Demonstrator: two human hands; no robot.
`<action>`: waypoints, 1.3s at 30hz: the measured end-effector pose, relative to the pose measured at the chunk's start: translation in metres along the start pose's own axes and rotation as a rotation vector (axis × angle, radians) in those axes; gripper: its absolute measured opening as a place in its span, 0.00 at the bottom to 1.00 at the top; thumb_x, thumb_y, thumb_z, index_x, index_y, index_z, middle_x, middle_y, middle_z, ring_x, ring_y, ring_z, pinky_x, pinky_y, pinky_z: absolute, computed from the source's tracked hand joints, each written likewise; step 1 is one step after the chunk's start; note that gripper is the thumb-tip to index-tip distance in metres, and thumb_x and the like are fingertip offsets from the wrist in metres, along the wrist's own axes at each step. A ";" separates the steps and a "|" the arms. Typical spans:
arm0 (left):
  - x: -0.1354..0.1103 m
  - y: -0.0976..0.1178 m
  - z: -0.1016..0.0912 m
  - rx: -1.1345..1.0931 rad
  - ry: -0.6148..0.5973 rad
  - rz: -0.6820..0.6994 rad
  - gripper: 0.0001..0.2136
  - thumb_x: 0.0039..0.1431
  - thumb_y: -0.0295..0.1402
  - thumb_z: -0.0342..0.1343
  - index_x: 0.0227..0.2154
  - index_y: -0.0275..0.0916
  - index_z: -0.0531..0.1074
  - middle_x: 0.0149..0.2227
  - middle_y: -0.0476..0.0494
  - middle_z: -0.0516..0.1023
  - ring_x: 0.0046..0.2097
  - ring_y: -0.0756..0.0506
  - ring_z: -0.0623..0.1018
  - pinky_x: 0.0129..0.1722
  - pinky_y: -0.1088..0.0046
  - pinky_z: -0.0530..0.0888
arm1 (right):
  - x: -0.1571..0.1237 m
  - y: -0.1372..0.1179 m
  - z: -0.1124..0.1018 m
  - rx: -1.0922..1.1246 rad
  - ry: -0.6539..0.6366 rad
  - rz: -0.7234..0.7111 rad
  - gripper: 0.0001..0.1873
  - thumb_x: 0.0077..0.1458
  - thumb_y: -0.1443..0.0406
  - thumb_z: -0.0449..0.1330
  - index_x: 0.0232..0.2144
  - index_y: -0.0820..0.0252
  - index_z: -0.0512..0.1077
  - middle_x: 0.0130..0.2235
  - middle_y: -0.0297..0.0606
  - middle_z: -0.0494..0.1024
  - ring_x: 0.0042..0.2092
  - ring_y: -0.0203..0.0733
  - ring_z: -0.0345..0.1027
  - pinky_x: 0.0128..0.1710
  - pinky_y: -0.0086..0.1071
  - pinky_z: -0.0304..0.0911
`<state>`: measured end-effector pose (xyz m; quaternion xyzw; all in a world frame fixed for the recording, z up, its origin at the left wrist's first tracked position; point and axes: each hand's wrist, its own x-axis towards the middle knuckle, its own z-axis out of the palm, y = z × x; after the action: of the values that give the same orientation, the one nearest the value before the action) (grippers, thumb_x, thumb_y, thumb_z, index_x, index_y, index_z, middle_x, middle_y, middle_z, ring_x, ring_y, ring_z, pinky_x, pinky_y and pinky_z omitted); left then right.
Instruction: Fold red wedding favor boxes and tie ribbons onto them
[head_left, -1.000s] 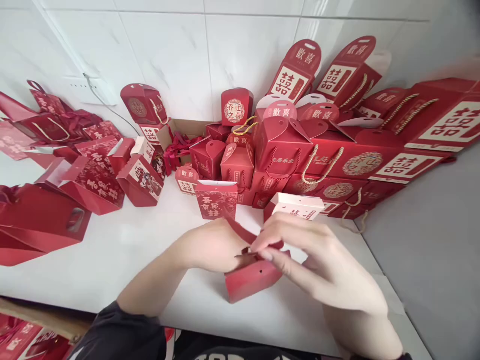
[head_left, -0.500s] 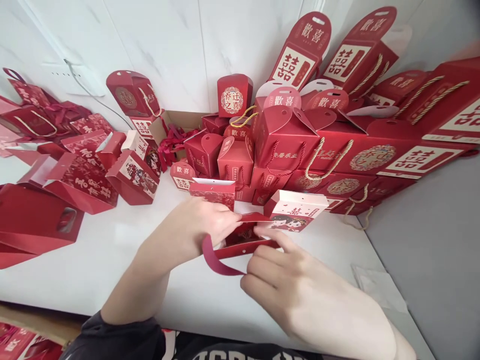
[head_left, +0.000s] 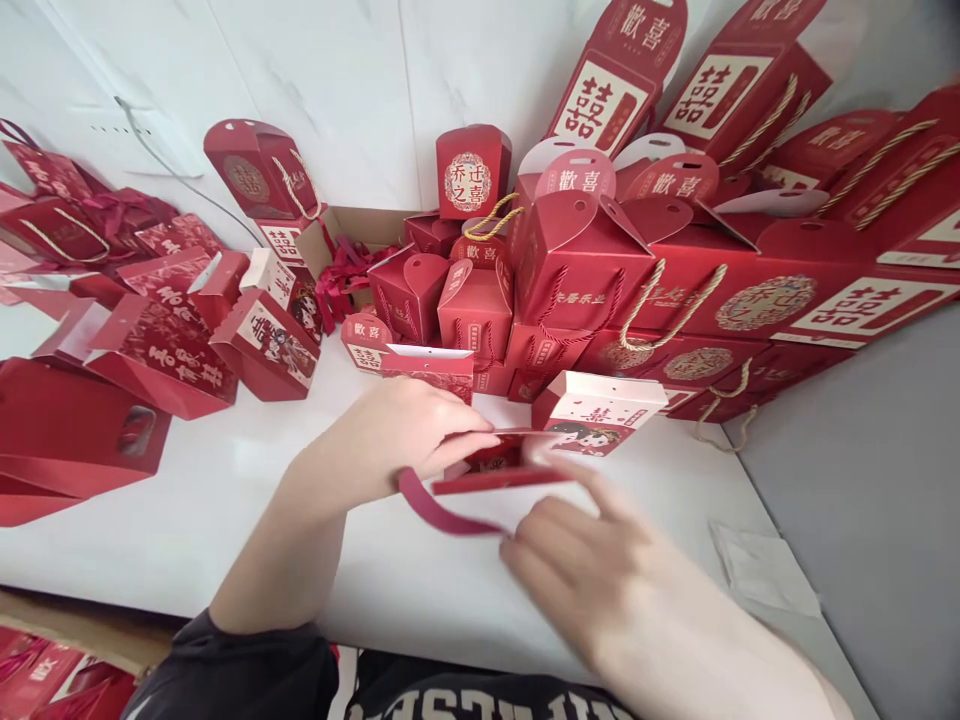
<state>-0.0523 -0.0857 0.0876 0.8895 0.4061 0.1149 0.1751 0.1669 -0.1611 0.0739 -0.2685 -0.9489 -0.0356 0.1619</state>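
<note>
A small red gift box (head_left: 499,458) stands before me with its top open, partly hidden by my hands. My left hand (head_left: 416,425) pinches the far top edge of this box at its left side. From under that hand a dark pink ribbon (head_left: 442,513) loops across the front to my right hand (head_left: 592,555). The curled fingers of the right hand close on the ribbon's end, while its blurred index finger reaches to the right side of the box opening. Just behind are a white-and-red box with a cartoon couple (head_left: 600,412) and a red patterned box (head_left: 431,370).
Stacked red gift boxes (head_left: 577,260) with rope handles line the wall. More red boxes (head_left: 165,350) stand at the left. A cardboard carton (head_left: 367,222) holds ribbons. A clear packet (head_left: 765,570) lies on the white table (head_left: 262,520) at right. A grey wall (head_left: 885,480) bounds the right side.
My right hand has moved slightly right, drawing the ribbon's end along. The near flap of the box has tilted, and a pale surface now shows below its red edge. The view has shifted a little.
</note>
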 end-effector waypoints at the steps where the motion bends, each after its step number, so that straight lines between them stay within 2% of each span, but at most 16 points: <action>1: 0.002 -0.002 -0.001 -0.029 -0.055 -0.002 0.17 0.67 0.39 0.45 0.32 0.40 0.78 0.29 0.46 0.79 0.33 0.47 0.77 0.35 0.73 0.68 | 0.000 0.005 0.002 -0.071 0.046 0.095 0.18 0.57 0.80 0.47 0.26 0.60 0.71 0.25 0.35 0.69 0.29 0.40 0.63 0.61 0.50 0.51; 2: 0.005 -0.004 -0.002 -0.062 -0.107 -0.009 0.17 0.67 0.39 0.44 0.33 0.40 0.78 0.31 0.46 0.79 0.33 0.47 0.77 0.35 0.73 0.68 | 0.001 0.011 0.003 -0.134 0.085 0.184 0.18 0.57 0.80 0.47 0.26 0.60 0.71 0.25 0.36 0.70 0.29 0.41 0.63 0.61 0.52 0.50; 4: 0.007 -0.009 -0.002 -0.143 -0.161 -0.055 0.16 0.67 0.41 0.45 0.38 0.41 0.77 0.35 0.47 0.80 0.34 0.47 0.77 0.36 0.73 0.69 | 0.000 0.024 0.007 -0.184 0.120 0.292 0.16 0.57 0.79 0.50 0.29 0.60 0.73 0.26 0.37 0.72 0.30 0.42 0.65 0.58 0.50 0.56; 6: 0.008 -0.011 -0.001 -0.212 -0.160 -0.120 0.16 0.61 0.47 0.53 0.43 0.43 0.76 0.39 0.48 0.80 0.36 0.47 0.78 0.36 0.74 0.70 | -0.001 0.036 0.009 -0.141 0.110 0.319 0.11 0.58 0.76 0.54 0.33 0.61 0.74 0.30 0.39 0.75 0.33 0.45 0.68 0.48 0.45 0.63; 9: 0.006 -0.009 0.002 -0.206 -0.164 -0.144 0.22 0.50 0.52 0.62 0.43 0.45 0.75 0.35 0.49 0.80 0.34 0.46 0.77 0.34 0.73 0.70 | -0.001 0.046 0.011 -0.066 0.090 0.334 0.08 0.59 0.73 0.57 0.38 0.61 0.75 0.35 0.42 0.78 0.36 0.48 0.71 0.37 0.40 0.65; 14: 0.006 -0.003 0.003 -0.104 -0.188 -0.087 0.09 0.56 0.39 0.57 0.36 0.42 0.75 0.31 0.50 0.78 0.30 0.47 0.75 0.31 0.72 0.65 | 0.005 0.050 0.009 0.014 0.124 0.292 0.09 0.61 0.67 0.59 0.45 0.60 0.73 0.43 0.44 0.79 0.42 0.49 0.73 0.39 0.40 0.67; 17: 0.011 -0.007 0.005 -0.078 -0.151 -0.118 0.06 0.55 0.36 0.56 0.33 0.41 0.74 0.30 0.50 0.77 0.30 0.47 0.74 0.28 0.72 0.63 | 0.007 0.053 0.010 0.038 0.106 0.287 0.14 0.61 0.67 0.60 0.49 0.61 0.71 0.48 0.46 0.77 0.47 0.52 0.73 0.43 0.42 0.68; 21: 0.021 -0.015 0.009 -0.102 -0.143 -0.167 0.09 0.54 0.38 0.58 0.25 0.38 0.70 0.26 0.50 0.73 0.27 0.48 0.70 0.26 0.73 0.60 | 0.010 0.059 0.015 0.115 0.036 0.350 0.16 0.60 0.68 0.59 0.51 0.60 0.69 0.48 0.45 0.76 0.45 0.50 0.73 0.42 0.41 0.70; 23: 0.025 -0.017 0.010 -0.139 -0.128 -0.179 0.09 0.54 0.39 0.59 0.27 0.38 0.71 0.27 0.51 0.73 0.28 0.48 0.70 0.27 0.73 0.61 | 0.011 0.062 0.017 0.166 0.010 0.393 0.15 0.60 0.70 0.59 0.50 0.59 0.69 0.47 0.43 0.76 0.43 0.47 0.74 0.41 0.40 0.70; 25: 0.026 -0.018 0.010 -0.180 -0.092 -0.181 0.08 0.54 0.37 0.59 0.33 0.39 0.72 0.31 0.51 0.75 0.31 0.48 0.72 0.29 0.74 0.63 | 0.012 0.064 0.018 0.216 -0.005 0.428 0.14 0.61 0.70 0.59 0.49 0.59 0.70 0.45 0.41 0.77 0.43 0.46 0.74 0.41 0.38 0.70; 28: 0.027 -0.017 0.009 -0.223 -0.037 -0.178 0.17 0.53 0.36 0.60 0.46 0.43 0.69 0.37 0.50 0.76 0.35 0.47 0.74 0.31 0.74 0.65 | 0.013 0.067 0.018 0.277 -0.007 0.466 0.13 0.60 0.70 0.59 0.48 0.58 0.72 0.44 0.41 0.78 0.42 0.45 0.75 0.42 0.37 0.70; 30: 0.027 -0.018 0.009 -0.226 -0.033 -0.160 0.19 0.54 0.36 0.61 0.49 0.44 0.69 0.38 0.49 0.77 0.36 0.47 0.74 0.32 0.74 0.66 | 0.013 0.070 0.019 0.322 0.000 0.477 0.14 0.60 0.69 0.59 0.49 0.57 0.73 0.44 0.40 0.79 0.42 0.44 0.75 0.41 0.36 0.69; 32: 0.027 -0.020 0.008 -0.222 -0.058 -0.122 0.15 0.55 0.36 0.60 0.46 0.43 0.73 0.39 0.49 0.78 0.36 0.47 0.75 0.33 0.73 0.67 | 0.013 0.072 0.021 0.376 -0.003 0.473 0.14 0.61 0.68 0.58 0.48 0.56 0.74 0.43 0.40 0.80 0.41 0.43 0.75 0.40 0.35 0.69; 35: 0.026 -0.023 0.009 -0.204 -0.083 -0.073 0.08 0.57 0.37 0.58 0.36 0.41 0.79 0.39 0.47 0.80 0.38 0.46 0.76 0.36 0.72 0.69 | 0.014 0.076 0.025 0.460 -0.026 0.473 0.12 0.61 0.67 0.57 0.45 0.55 0.77 0.41 0.38 0.82 0.37 0.41 0.76 0.36 0.32 0.68; 37: 0.026 -0.024 0.010 -0.173 -0.086 -0.090 0.10 0.59 0.39 0.56 0.33 0.42 0.81 0.36 0.47 0.81 0.36 0.46 0.77 0.35 0.72 0.68 | 0.015 0.078 0.026 0.505 -0.023 0.487 0.11 0.61 0.65 0.58 0.43 0.54 0.78 0.39 0.37 0.82 0.36 0.41 0.76 0.35 0.32 0.68; 39: 0.026 -0.023 0.011 -0.144 -0.075 -0.127 0.11 0.60 0.40 0.55 0.35 0.43 0.81 0.33 0.48 0.82 0.33 0.46 0.76 0.32 0.72 0.67 | 0.015 0.080 0.025 0.538 0.045 0.507 0.11 0.61 0.62 0.59 0.44 0.54 0.78 0.40 0.37 0.82 0.38 0.42 0.76 0.37 0.32 0.69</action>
<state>-0.0474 -0.0541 0.0703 0.8507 0.4457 0.0988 0.2606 0.1891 -0.0818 0.0538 -0.4420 -0.8239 0.2505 0.2513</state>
